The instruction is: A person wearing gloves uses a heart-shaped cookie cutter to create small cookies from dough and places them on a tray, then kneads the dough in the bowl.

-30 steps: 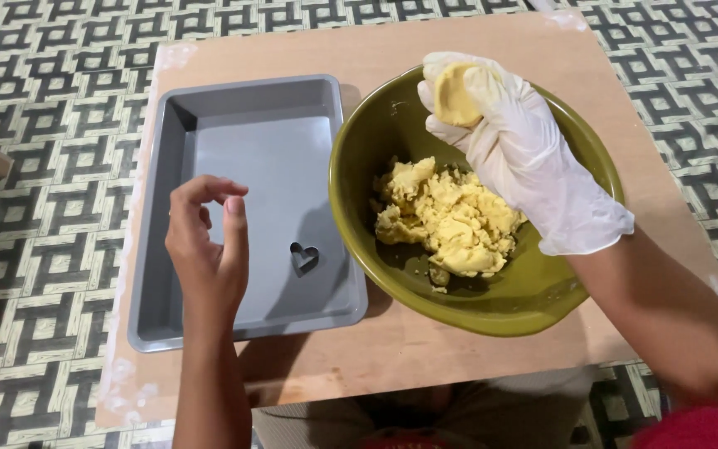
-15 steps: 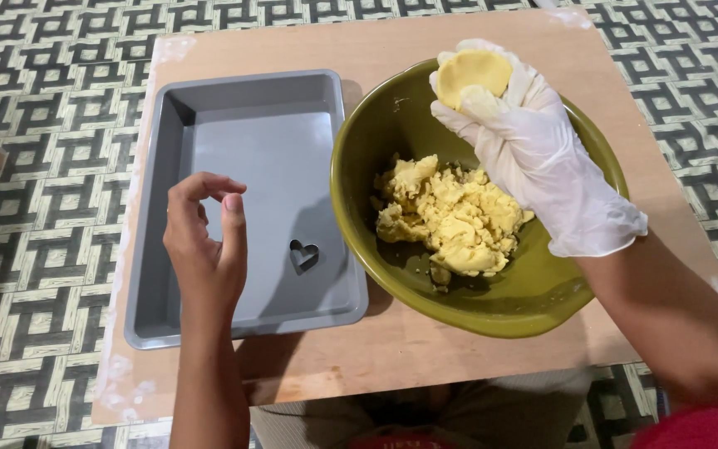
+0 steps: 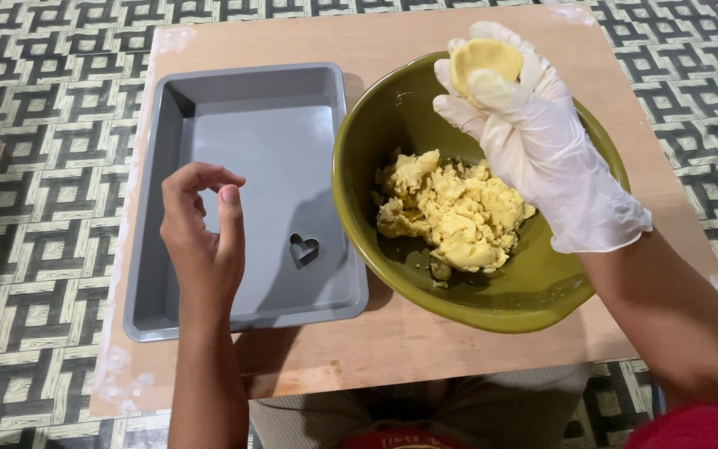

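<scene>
- Right hand (image 3: 533,141), gloved, is gripping a dough ball (image 3: 484,62) over the bowl (image 3: 376,141)'s far rim, fingers wrapped round it.
- Left hand (image 3: 201,233), bare, is hovering over the tray (image 3: 251,108), fingers half curled, holding nothing.
- Heart cutter (image 3: 303,249) is lying in the tray, beside that hand.
- More dough (image 3: 450,216) is sitting in the bowl on the surface (image 3: 376,41).

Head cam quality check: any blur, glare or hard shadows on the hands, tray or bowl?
Head view: sharp throughout, no motion blur on the left hand or the gloved right hand. Soft, even light; the left hand casts a faint shadow on the grey tray near the heart cutter. Mild sheen on the green bowl rim, no blown glare. Dough shows clear texture.
</scene>
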